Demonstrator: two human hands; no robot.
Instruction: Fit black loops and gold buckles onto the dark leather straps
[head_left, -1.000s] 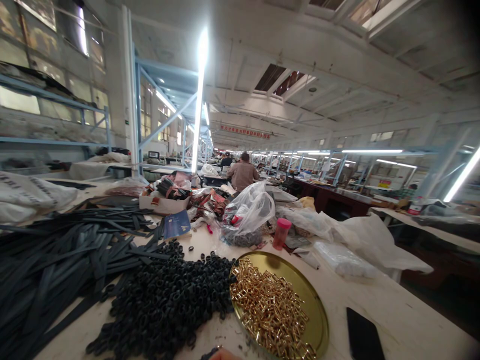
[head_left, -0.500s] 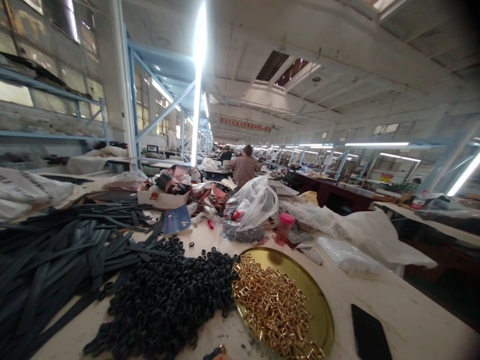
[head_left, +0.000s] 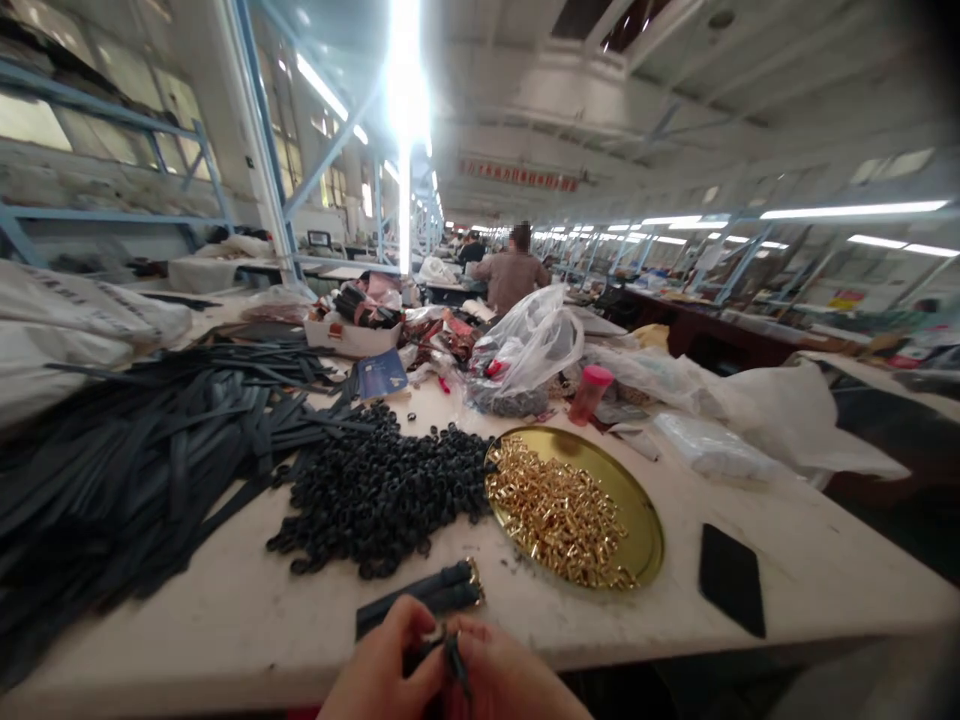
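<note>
Both of my hands meet at the bottom edge of the view, over the table's near edge. My left hand and my right hand pinch a small dark strap piece between their fingertips. Just beyond them lie a few dark straps with gold ends. Farther out sits a heap of black loops, and to its right a round gold tray holds a pile of gold buckles.
A big pile of dark straps covers the table's left side. A black phone lies at the right. Behind are a pink cup, plastic bags and a white box. A person sits far back.
The view has tilted down, bringing the table's near edge into sight. My two hands and the straps with gold ends now show at the bottom; before, only a fingertip showed.
</note>
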